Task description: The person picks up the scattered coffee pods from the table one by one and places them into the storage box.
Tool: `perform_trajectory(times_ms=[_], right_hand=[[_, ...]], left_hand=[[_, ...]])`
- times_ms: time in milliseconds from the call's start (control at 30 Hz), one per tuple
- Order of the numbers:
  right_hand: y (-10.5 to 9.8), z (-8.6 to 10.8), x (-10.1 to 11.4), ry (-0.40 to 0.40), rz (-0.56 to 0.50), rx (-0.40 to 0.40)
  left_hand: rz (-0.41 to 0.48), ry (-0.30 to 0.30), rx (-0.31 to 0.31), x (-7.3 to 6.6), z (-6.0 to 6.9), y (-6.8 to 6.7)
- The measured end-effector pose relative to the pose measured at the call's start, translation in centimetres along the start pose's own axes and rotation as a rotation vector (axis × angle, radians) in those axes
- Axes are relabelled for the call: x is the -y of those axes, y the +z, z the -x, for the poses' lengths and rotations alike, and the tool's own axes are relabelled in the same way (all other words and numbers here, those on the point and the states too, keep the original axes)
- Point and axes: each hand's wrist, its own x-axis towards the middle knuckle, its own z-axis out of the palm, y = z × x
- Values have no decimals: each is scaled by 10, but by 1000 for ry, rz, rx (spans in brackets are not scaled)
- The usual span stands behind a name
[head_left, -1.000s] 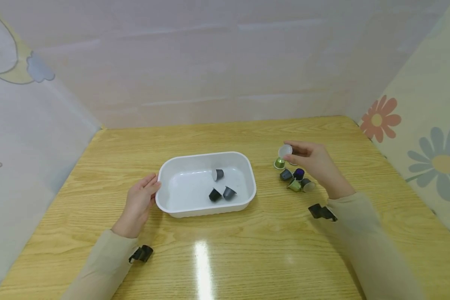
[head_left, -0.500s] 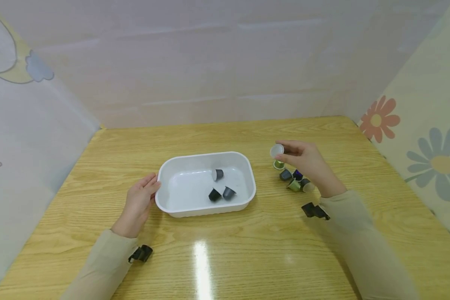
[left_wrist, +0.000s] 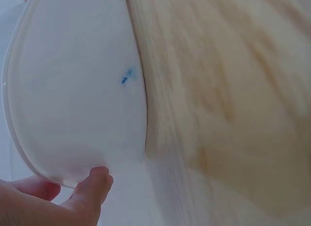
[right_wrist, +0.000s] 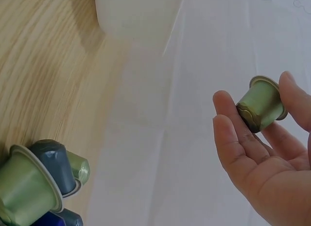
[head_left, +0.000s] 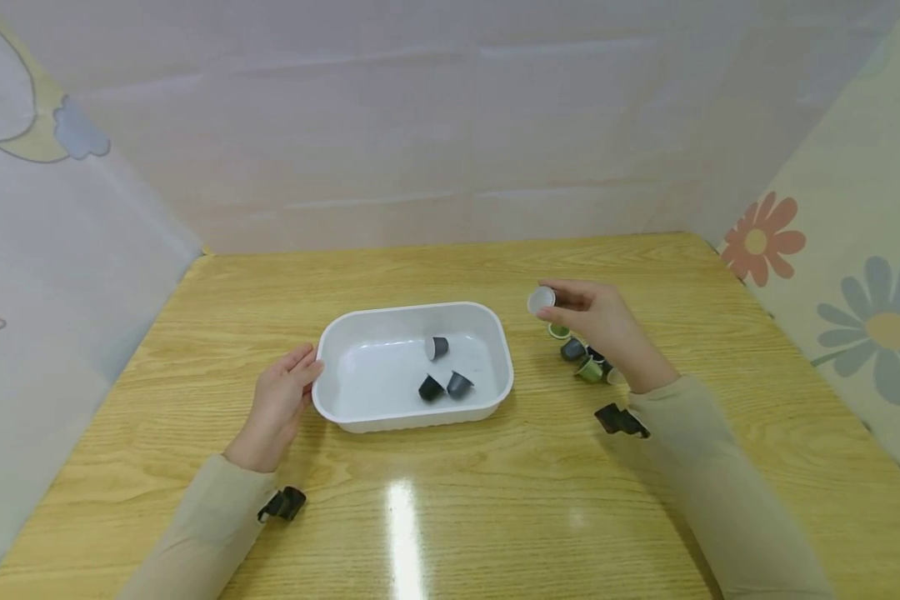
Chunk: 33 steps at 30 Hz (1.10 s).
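Observation:
My left hand (head_left: 276,406) grips the left end of a white plastic tray (head_left: 412,422), with thumb and fingers pinching its rim, as the left wrist view also shows. Three dark coffee capsules lie in the tray's right half: one grey (head_left: 460,385), one black (head_left: 430,388), and one dark grey (head_left: 439,347) tipped on its side. To the tray's right, my right hand (head_left: 596,321) holds up a green coffee capsule (right_wrist: 262,102) between thumb and fingers. Its pale lid (head_left: 542,301) faces left in the head view.
Below the right hand, a cluster of capsules sits on the wooden table (head_left: 450,500): green (head_left: 589,371), dark blue-grey (head_left: 572,349) and others partly hidden by the hand. A pale wall covering (head_left: 450,125) rises behind the table's far edge.
My right hand has moved left with the capsule, toward the tray, and now covers more of the cluster. The left hand and the tray have stayed in place.

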Motion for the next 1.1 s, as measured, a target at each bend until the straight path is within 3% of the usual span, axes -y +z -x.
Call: perform_trajectory(times_ms=[567,833,1100], right_hand=[[27,-10,-1,-38,9,82],[38,-10,-1,-92,-26,44],[51,-11,1,-118,-74,75]], left_hand=[[14,-9,-7,1,-2,3],[14,-9,-4,1,-2,3],[9,-16,-1,1,-1,2]])
